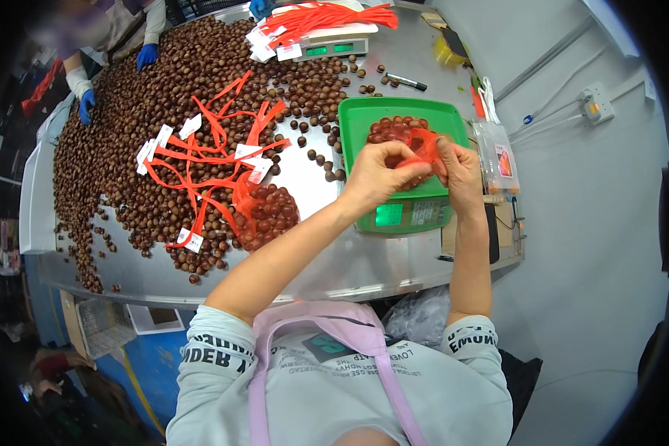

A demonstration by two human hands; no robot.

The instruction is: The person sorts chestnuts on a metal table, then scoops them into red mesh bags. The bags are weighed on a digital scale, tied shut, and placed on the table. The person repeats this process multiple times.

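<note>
A red mesh bag (422,143) filled with round brown nuts (390,128) rests in the green tray (355,119) of a digital scale (405,215). My left hand (379,177) pinches the bag's mesh between thumb and fingers. Just to the right, my right hand (462,172) grips the same mesh with thumb and fingers closed. The fingertips partly hide the gathered part of the bag. Left of my left forearm lies another filled mesh bag (271,215). Beside it, several flat red mesh bags with white tags (201,156) spread over the loose nuts.
A large heap of loose nuts (149,119) covers the steel table's left side. At the back, a second scale (334,49) carries red mesh bags (327,18). A black marker (406,81) lies near it. A co-worker's blue-gloved hands (147,56) are at the heap's far edge.
</note>
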